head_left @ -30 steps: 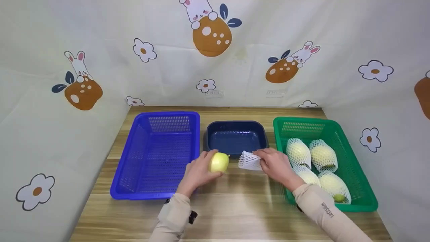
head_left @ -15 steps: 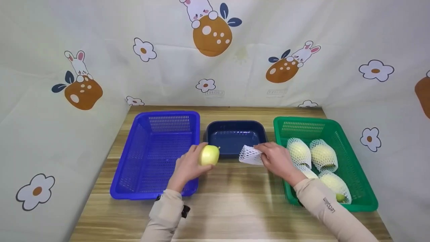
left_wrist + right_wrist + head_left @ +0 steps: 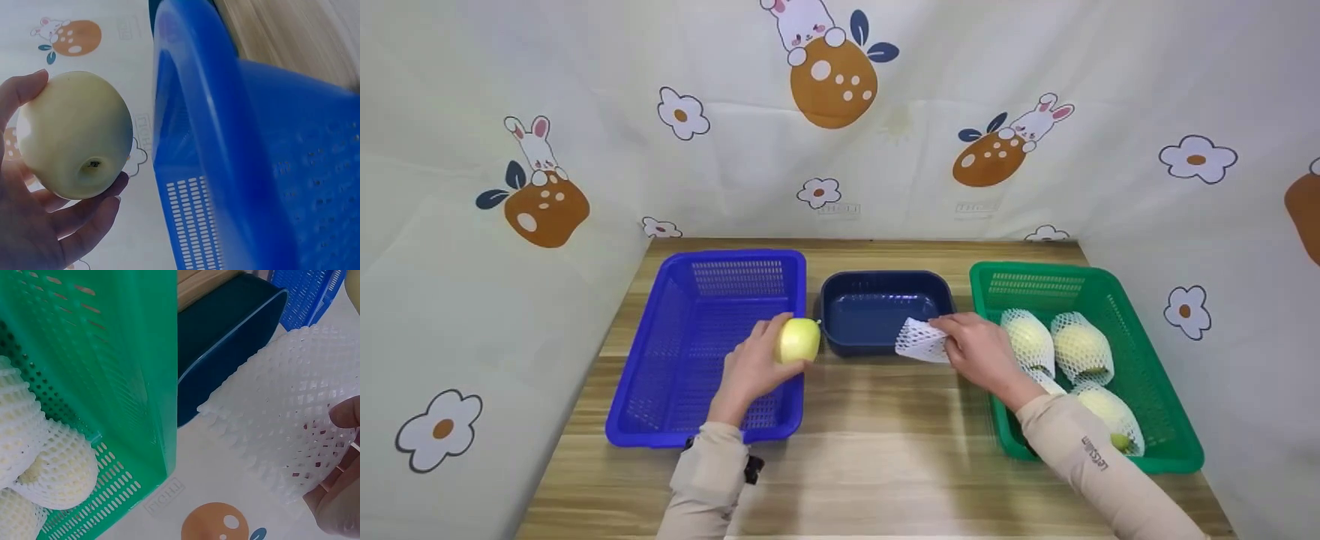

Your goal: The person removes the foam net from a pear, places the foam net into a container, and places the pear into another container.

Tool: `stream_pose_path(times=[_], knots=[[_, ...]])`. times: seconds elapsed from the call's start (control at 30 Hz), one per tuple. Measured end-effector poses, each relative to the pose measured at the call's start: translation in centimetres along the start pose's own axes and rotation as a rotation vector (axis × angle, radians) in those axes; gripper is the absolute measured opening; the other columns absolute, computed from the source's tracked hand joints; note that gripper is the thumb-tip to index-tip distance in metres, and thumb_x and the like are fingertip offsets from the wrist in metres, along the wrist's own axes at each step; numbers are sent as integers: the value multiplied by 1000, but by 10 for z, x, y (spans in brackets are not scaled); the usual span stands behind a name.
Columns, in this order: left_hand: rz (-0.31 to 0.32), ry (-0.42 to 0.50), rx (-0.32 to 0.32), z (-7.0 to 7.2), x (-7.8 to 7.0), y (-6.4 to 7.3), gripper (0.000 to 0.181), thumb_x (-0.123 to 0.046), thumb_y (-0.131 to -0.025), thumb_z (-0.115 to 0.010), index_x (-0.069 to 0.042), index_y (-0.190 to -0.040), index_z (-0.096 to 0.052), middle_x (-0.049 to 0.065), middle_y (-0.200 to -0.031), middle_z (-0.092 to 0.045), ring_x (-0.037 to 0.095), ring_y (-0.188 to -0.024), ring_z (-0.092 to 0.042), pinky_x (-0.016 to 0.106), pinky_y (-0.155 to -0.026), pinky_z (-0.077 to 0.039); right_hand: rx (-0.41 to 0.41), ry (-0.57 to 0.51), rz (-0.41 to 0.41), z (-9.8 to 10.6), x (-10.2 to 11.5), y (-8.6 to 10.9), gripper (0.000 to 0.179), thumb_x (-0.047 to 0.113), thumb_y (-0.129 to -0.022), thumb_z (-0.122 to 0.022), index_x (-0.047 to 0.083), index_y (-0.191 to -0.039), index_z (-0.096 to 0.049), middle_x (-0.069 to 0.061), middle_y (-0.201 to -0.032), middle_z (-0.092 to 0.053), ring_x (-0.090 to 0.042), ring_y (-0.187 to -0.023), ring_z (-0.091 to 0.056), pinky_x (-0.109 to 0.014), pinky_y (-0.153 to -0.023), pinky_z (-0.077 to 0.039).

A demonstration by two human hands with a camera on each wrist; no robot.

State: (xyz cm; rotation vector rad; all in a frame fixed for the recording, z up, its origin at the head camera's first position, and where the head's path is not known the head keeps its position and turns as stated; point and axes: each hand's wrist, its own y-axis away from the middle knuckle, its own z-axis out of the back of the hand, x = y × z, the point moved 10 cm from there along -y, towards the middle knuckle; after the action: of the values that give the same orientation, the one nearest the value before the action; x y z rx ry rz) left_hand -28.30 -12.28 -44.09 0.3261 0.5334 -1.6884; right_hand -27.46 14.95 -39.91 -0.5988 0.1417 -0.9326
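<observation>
My left hand (image 3: 750, 369) grips a smooth pale yellow pear (image 3: 799, 340), thumb on one side and fingers on the other. It is over the right rim of the blue basket (image 3: 622, 420). In the left wrist view, the dimpled end of the pear (image 3: 73, 129) faces the camera, beside the basket wall. My right hand (image 3: 984, 351) pinches a white foam net sleeve (image 3: 921, 341) at its edge, in front of the navy tub (image 3: 889, 346). The sleeve (image 3: 281, 405) spreads out flattened in the right wrist view, with thumb and fingers at one side.
A green basket (image 3: 1174, 420) stands at the right with several pale fruits (image 3: 1081, 349) in foam nets; my right forearm crosses its near left side. The navy tub sits between the two baskets on the wooden table (image 3: 870, 465). Patterned cloth (image 3: 915, 165) walls the back and sides.
My left hand has carried the pear left and a little away from me, to the blue basket's rim. The right hand with the foam net has shifted slightly farther from me.
</observation>
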Motion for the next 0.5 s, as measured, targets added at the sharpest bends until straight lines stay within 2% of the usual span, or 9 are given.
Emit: stream_pose_path(times=[0.23,0.5], knots=[[48,16,11,7,16,-2,74,-47,-65,-69,-20,-129,-43,7,-103,-51,29,-77,-56,45,-61,-44,27,4,-31,1,-5,-5,33,-1,-72,-52,11,-98,-68,-5,-93,-65,-24,-81,-60,-36,-50,-47],[75,6,33,15,29,-7,75,-47,-67,-68,-19,-130,-41,9,-105,-51,30,-79,-54,47,-63,-43,17,4,-42,7,-10,-13,31,-2,-73,-53,9,-98,-68,-7,-94,-64,-25,-80,-59,-37,-49,-47]])
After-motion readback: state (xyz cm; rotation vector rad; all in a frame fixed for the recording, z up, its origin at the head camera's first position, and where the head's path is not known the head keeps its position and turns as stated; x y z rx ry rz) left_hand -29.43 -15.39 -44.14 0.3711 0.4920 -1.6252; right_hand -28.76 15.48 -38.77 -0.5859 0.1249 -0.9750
